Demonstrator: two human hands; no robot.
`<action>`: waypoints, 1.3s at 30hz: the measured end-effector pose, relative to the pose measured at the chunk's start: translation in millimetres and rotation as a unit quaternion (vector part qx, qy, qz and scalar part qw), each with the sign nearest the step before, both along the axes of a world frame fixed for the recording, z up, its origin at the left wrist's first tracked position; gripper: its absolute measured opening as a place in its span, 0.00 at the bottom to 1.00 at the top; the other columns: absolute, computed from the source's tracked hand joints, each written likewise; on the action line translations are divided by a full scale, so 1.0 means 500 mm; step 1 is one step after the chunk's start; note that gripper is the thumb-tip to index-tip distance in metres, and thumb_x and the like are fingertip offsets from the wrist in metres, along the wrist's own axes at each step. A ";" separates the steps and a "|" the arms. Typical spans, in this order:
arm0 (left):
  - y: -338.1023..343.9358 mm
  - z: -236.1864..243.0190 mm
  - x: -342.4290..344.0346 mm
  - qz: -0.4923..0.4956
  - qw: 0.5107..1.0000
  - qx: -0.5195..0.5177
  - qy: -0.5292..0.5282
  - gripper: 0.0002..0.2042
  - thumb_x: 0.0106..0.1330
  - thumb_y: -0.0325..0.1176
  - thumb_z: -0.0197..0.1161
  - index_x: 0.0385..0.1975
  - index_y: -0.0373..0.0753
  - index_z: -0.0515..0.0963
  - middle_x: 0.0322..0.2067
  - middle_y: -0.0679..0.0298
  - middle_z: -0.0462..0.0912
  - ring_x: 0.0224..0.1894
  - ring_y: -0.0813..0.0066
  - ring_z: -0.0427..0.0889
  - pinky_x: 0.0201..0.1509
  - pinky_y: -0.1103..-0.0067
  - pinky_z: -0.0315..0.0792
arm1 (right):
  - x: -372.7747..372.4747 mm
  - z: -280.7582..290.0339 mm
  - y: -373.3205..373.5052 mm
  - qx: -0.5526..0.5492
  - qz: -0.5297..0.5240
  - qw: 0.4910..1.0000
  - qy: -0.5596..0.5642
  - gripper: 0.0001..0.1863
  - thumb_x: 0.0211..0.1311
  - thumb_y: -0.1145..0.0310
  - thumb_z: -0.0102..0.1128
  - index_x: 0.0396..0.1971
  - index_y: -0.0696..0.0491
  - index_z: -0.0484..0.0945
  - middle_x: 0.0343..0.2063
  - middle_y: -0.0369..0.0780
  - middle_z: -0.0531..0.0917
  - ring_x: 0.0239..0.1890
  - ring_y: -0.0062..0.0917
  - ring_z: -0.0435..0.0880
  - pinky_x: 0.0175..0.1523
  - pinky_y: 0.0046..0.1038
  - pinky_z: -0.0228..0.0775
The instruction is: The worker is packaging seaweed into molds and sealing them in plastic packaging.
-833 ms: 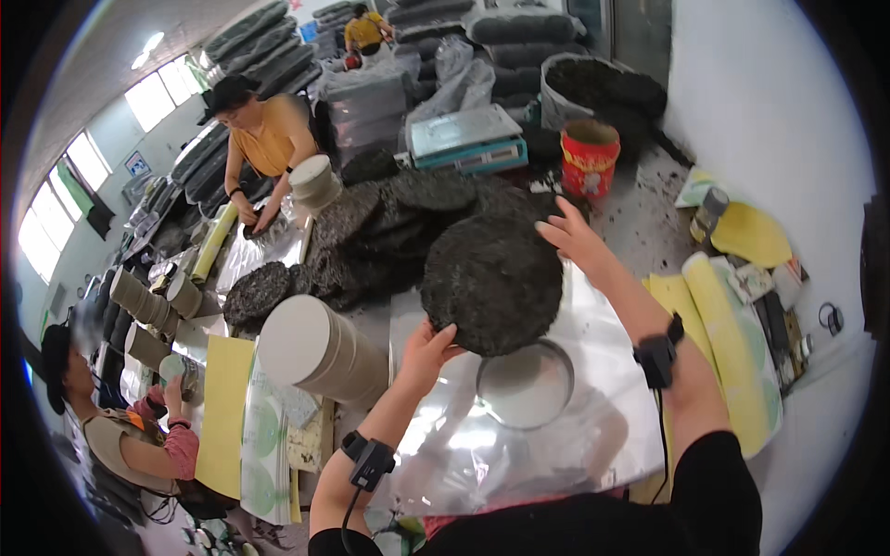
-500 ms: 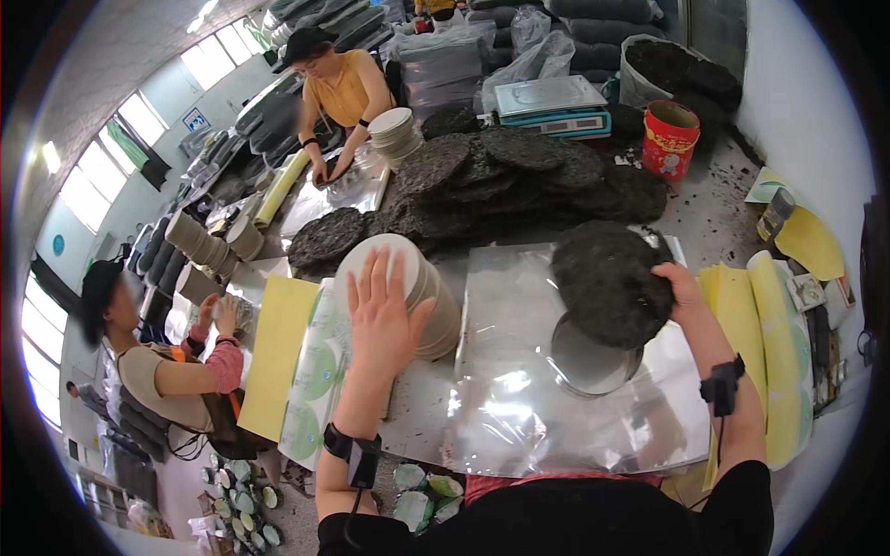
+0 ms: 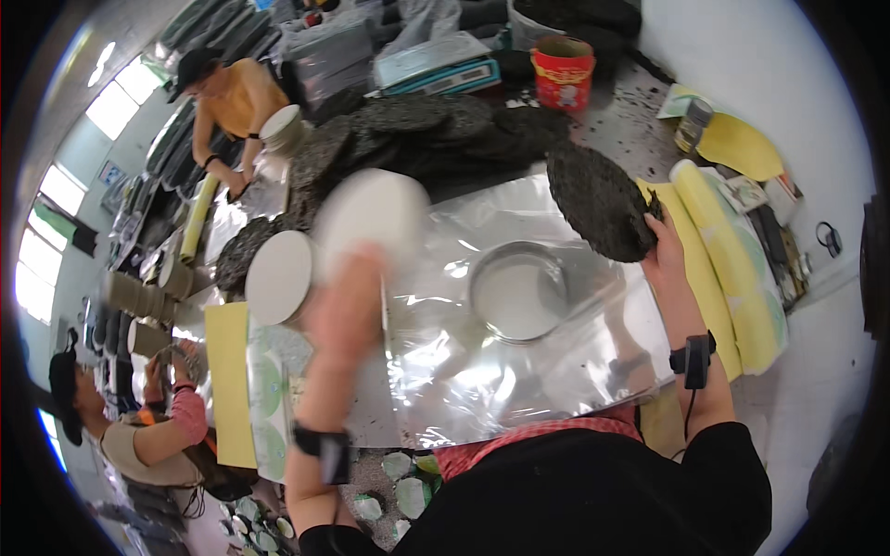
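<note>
My left hand (image 3: pixel 348 301), smeared by motion, holds up a round white disc (image 3: pixel 375 218), probably cardboard, beside a stack of the same discs (image 3: pixel 280 278). In my right hand (image 3: pixel 664 248) is a round, dark dried seaweed cake (image 3: pixel 601 206), gripped at its right edge and tilted above the work surface. Between my hands a shallow metal ring (image 3: pixel 476 301) rests on clear plastic film (image 3: pixel 445 371), and a pale surface shows inside it.
A long pile of dark seaweed cakes (image 3: pixel 408 139) lies beyond the film. Behind it stand a scale (image 3: pixel 445 69) and a red bucket (image 3: pixel 563 74). Yellow rolled sheets (image 3: pixel 714 250) lie at the right. Two co-workers (image 3: pixel 243 97) handle things at the left.
My left hand has lifted a white disc off the stack and blurs with motion. My right hand has drawn the seaweed cake away from over the ring, tilting it steeply. The view has shifted right.
</note>
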State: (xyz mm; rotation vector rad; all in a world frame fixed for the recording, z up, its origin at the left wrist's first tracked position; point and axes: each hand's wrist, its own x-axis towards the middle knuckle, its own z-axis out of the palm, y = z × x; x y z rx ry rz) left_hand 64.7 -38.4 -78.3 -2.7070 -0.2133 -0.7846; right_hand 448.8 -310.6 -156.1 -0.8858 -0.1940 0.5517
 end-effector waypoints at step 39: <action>-0.152 -0.195 0.249 -0.009 0.951 -0.305 -0.045 0.31 0.52 0.27 0.65 0.60 0.37 0.65 0.60 0.48 0.61 0.61 0.48 0.62 0.64 0.65 0.58 | -0.125 -0.075 0.137 -0.239 0.202 0.487 -0.815 0.31 0.50 0.58 0.64 0.53 0.56 0.70 0.58 0.46 0.68 0.63 0.40 0.63 0.69 0.39 0.49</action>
